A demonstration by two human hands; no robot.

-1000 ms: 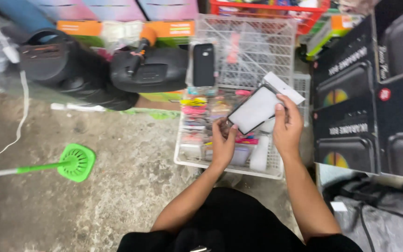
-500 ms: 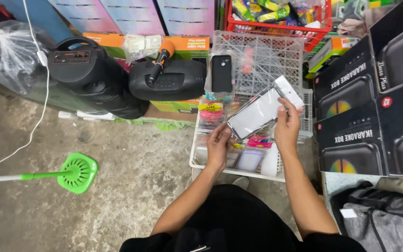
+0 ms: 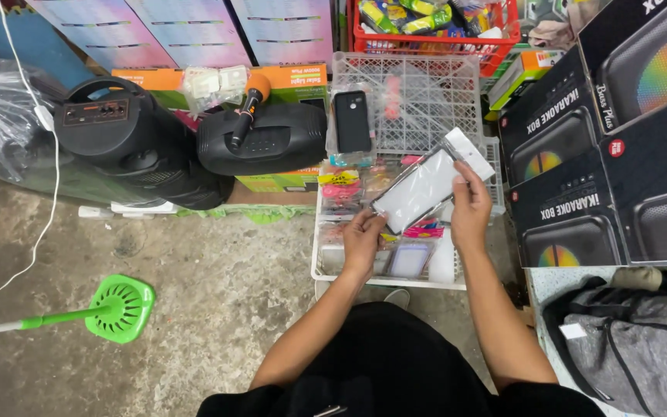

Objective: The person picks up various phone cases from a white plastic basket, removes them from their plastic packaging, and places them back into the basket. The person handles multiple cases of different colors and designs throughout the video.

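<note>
Both hands, left hand (image 3: 362,241) and right hand (image 3: 468,208), are pinching a clear packaged phone case (image 3: 424,189) above the white basket (image 3: 395,281), inspecting it; next calls for a steady grip.

Concrete floor (image 3: 194,262), stained; on it a white crate (image 3: 395,279) of packets, two black speakers (image 3: 117,139), a green plunger-like tool (image 3: 121,307), stacked black boxes (image 3: 619,154), grey bag (image 3: 627,340).

Green plastic head on a pole (image 3: 120,307) at 8 o'clock; black speakers (image 3: 129,139) at 10; red crate (image 3: 434,31) at 12; grey bag (image 3: 634,340) at 4.
</note>
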